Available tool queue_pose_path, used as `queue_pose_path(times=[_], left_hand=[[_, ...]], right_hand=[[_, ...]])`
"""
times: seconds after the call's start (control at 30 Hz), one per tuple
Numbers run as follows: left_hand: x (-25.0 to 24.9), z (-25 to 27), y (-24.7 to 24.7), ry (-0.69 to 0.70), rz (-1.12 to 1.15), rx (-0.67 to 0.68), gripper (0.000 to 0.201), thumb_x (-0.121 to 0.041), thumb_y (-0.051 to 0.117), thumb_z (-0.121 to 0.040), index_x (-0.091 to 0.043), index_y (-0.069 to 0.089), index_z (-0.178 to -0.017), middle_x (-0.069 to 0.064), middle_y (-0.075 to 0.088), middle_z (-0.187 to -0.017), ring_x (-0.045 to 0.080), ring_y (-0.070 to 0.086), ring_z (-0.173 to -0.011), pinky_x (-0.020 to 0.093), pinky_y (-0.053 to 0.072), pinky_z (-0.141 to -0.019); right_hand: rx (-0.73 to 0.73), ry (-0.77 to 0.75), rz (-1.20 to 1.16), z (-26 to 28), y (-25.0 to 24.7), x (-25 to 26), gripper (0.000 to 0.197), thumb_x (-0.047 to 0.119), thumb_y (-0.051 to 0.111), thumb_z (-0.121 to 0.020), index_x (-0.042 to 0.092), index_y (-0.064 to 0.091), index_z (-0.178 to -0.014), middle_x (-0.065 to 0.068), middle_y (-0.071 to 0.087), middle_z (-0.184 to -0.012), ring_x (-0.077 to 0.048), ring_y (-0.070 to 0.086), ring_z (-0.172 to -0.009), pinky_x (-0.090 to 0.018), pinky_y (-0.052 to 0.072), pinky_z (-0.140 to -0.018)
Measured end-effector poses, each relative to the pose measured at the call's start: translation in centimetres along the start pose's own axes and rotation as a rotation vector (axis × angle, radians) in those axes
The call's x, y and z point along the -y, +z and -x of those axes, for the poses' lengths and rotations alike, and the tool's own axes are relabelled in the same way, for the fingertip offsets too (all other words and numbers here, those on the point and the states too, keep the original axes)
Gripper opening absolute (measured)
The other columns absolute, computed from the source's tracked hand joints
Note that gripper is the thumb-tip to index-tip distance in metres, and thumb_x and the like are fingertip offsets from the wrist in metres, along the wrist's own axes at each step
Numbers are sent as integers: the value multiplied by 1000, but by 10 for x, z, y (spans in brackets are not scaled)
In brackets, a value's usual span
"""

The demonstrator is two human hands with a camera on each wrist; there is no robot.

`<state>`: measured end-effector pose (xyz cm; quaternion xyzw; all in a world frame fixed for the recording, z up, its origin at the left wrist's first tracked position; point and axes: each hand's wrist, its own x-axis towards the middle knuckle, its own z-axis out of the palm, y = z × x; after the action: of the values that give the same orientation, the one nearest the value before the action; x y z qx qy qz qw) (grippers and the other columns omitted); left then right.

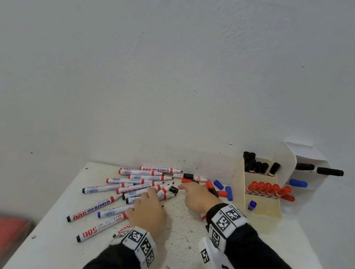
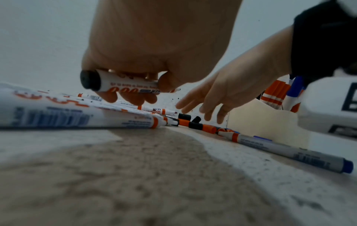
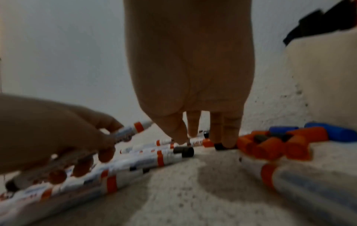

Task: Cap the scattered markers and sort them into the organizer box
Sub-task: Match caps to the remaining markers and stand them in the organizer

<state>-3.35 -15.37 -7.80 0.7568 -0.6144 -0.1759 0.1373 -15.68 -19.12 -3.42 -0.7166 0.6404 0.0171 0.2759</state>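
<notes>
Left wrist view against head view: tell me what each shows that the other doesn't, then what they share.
Only the left wrist view shows the left hand gripping a black-ended marker off the table. Only the head view shows the organizer box compartments: black-capped markers at the back, red-capped markers in front. Both show the right hand, fingers straight, reaching toward the loose caps.

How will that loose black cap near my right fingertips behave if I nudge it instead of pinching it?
The black cap is a short cylinder lying on its side, so it will probably roll. It looks small, hollow and likely light, so the right hand could easily flick it away. The table is flat and rimless here, so nothing would stop it.
</notes>
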Motion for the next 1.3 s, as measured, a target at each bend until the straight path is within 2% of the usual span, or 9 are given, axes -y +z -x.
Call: queue_pose_path(times=[0.17,0.33,0.43,0.53,0.67,0.87,1.0,1.17,1.3], left_hand=[[9,-4,5,0,2,-49,38,-25,36,-95,-19,35,-133,2,50,-132,22,48,-121,42,39,-101],[12,-8,5,25,49,-87,36,-24,31,-96,-19,38,-131,1,53,-126,19,51,-115,41,41,-99],[11,-8,5,50,66,-72,34,-22,30,-96,-19,39,-128,0,53,-125,19,50,-116,42,40,-100],[10,-6,5,63,67,-51,33,-21,31,-96,-19,39,-128,0,53,-126,20,49,-117,43,38,-102],[8,-4,4,81,78,-58,29,-26,26,-99,-19,42,-121,-1,55,-120,19,51,-112,43,38,-100],[5,0,1,97,51,-31,36,-31,22,-101,-21,38,-131,-1,50,-132,20,47,-122,45,33,-103],[6,2,1,135,35,-41,36,-32,23,-101,-23,38,-133,-3,49,-134,19,46,-124,45,32,-104],[7,-1,4,197,49,-68,36,-35,23,-101,-24,40,-130,-4,54,-127,18,52,-115,46,40,-100],[6,0,7,284,108,-68,33,-35,24,-101,-23,46,-122,-5,58,-116,15,59,-97,38,50,-85]], right_hand=[[62,-106,77,-17,21,9,68,-4,35,-87,23,19,-147,2,1,-158,-32,1,-143,-46,16,-115],[-70,-92,90,-35,34,9,55,-3,41,-87,19,41,-137,-5,32,-144,-28,29,-132,-41,33,-108],[-256,-63,-43,-40,35,4,30,1,45,-90,13,55,-115,-9,48,-124,-22,51,-108,-33,46,-94],[-467,-20,-165,-38,29,1,13,12,42,-95,12,48,-107,-9,61,-98,-21,59,-81,-35,54,-75],[-544,-97,-465,-31,20,-2,23,17,38,-99,14,46,-120,0,58,-80,-9,50,-59,-18,40,-52],[-689,-126,-787,-25,20,-6,10,14,59,-89,15,53,-97,3,59,-89,-15,60,-86,-21,49,-75],[-722,-134,-843,-19,24,-7,17,17,66,-84,9,56,-95,6,57,-82,-8,56,-78,-14,45,-69],[-663,-139,-868,-17,25,-12,10,18,65,-85,15,57,-91,1,63,-87,-15,63,-85,-26,53,-79],[-535,-160,-943,-12,18,-17,4,16,54,-92,14,55,-89,-3,67,-89,-11,64,-79,-15,52,-64]])
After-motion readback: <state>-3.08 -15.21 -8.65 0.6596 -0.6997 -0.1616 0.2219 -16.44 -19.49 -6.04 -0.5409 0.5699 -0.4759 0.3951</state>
